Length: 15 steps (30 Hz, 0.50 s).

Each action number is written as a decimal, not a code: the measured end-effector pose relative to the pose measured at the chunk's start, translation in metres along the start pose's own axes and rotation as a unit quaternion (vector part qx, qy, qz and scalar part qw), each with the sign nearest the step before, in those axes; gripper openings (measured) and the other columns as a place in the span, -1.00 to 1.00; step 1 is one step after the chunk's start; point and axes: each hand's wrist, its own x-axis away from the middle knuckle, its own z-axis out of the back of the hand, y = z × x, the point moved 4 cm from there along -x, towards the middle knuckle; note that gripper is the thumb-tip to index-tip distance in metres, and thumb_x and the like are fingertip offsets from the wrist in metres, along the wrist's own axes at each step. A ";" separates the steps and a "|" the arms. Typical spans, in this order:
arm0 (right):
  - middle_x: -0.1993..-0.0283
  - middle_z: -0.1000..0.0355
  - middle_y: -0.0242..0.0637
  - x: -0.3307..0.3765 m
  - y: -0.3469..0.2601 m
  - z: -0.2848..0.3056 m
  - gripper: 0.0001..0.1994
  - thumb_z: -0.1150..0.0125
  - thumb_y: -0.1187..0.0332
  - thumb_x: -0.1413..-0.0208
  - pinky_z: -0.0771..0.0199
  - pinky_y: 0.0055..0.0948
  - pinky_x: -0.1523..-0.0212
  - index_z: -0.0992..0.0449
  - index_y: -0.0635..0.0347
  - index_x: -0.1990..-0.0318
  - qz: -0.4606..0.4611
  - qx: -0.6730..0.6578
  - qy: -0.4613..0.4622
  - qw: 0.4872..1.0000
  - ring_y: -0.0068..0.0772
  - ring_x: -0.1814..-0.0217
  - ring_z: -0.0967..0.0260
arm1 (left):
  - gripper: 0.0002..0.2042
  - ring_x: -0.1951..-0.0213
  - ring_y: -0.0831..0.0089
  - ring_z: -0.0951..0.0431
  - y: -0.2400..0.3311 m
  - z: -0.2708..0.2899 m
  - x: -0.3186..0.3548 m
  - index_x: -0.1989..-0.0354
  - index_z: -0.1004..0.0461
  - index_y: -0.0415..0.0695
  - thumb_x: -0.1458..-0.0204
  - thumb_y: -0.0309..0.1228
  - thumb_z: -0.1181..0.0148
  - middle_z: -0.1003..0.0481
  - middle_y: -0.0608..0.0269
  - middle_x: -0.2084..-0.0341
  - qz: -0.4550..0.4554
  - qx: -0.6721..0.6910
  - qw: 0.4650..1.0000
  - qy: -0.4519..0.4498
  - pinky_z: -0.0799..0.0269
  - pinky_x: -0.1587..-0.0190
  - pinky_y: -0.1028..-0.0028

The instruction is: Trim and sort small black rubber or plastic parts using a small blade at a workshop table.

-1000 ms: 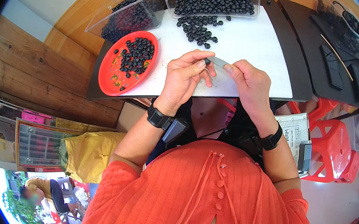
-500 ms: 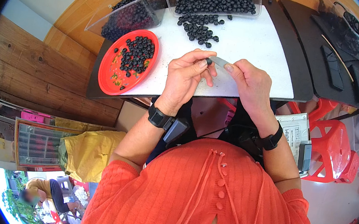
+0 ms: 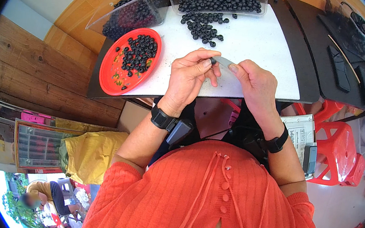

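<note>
The left hand (image 3: 192, 70) pinches a small, round, black bead (image 3: 213, 61) between thumb and index finger, its other fingers loosely curled beneath. The right hand (image 3: 256, 84) has its thumb pressed on a thin, flat, grey blade-like strip (image 3: 224, 62), gripping one end against its folded fingers. The strip's other end reaches to the bead at the left fingertips; whether the two touch is too small to tell.

Both hands are above the near part of a smooth white sheet (image 3: 262, 46) that covers much of a dark-topped table (image 3: 305, 83). Beyond the fingers, a loose heap of black beads (image 3: 205, 30) lies on the sheet, just in front of a clear plastic box (image 3: 263, 13) full of similar beads. To the left of the hands sits a round red plate (image 3: 107, 76) with a printed leafy pattern, black beads gathered mostly on its far side. Behind the plate, a second clear box (image 3: 94, 24) holds more beads.

Each wrist wears a black band. On the dark surface at the right lie a flat black device (image 3: 338, 68) and a thin, pale stick (image 3: 344, 59). Farther out, a red plastic stool (image 3: 335, 151) stands to the right, and yellow fabric (image 3: 92, 157) hangs in folds to the left.
</note>
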 end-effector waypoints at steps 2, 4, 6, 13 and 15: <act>0.53 -0.47 -0.23 -0.001 0.000 0.000 -0.72 -0.18 0.14 -0.22 -0.36 -0.27 0.52 -0.52 0.13 0.41 0.017 0.009 0.001 1.000 -0.15 0.56 -0.45 | -0.74 0.30 0.25 -0.58 -0.001 0.001 -0.001 -0.04 -0.47 -0.39 -0.22 -0.55 -0.06 -0.53 -0.02 0.24 0.010 0.009 1.000 -0.009 -0.54 0.34 0.41; 0.52 -0.47 -0.23 0.001 -0.002 -0.001 -0.72 -0.18 0.14 -0.22 -0.37 -0.26 0.52 -0.52 0.13 0.41 0.027 0.017 -0.003 0.999 -0.15 0.56 -0.45 | -0.74 0.30 0.26 -0.58 -0.002 0.002 -0.001 -0.03 -0.47 -0.40 -0.22 -0.55 -0.06 -0.53 -0.02 0.24 0.013 0.005 1.000 -0.004 -0.54 0.34 0.40; 0.51 -0.48 -0.23 0.003 -0.002 -0.002 -0.72 -0.18 0.13 -0.22 -0.37 -0.26 0.52 -0.52 0.13 0.41 0.036 0.025 -0.007 0.999 -0.15 0.56 -0.45 | -0.74 0.31 0.26 -0.58 -0.003 0.000 -0.001 -0.03 -0.47 -0.40 -0.22 -0.55 -0.06 -0.53 -0.01 0.24 0.016 0.000 1.000 0.001 -0.54 0.34 0.40; 0.63 -0.39 -0.23 0.000 0.004 0.008 -0.71 -0.20 0.14 -0.22 -0.32 -0.30 0.53 -0.52 0.15 0.42 -0.021 -0.098 0.023 0.995 -0.20 0.60 -0.40 | -0.73 0.33 0.30 -0.57 0.024 -0.001 0.006 -0.04 -0.47 -0.40 -0.21 -0.58 -0.03 -0.54 -0.01 0.27 -0.020 -0.063 0.997 0.047 -0.55 0.35 0.40; 0.66 -0.36 -0.23 0.000 0.008 0.011 -0.71 -0.20 0.14 -0.23 -0.31 -0.31 0.54 -0.53 0.15 0.42 -0.033 -0.127 0.034 0.991 -0.23 0.62 -0.38 | -0.73 0.39 0.36 -0.57 0.060 0.008 0.012 -0.04 -0.49 -0.38 -0.18 -0.59 -0.03 -0.55 0.00 0.31 -0.077 -0.182 0.976 0.097 -0.54 0.37 0.42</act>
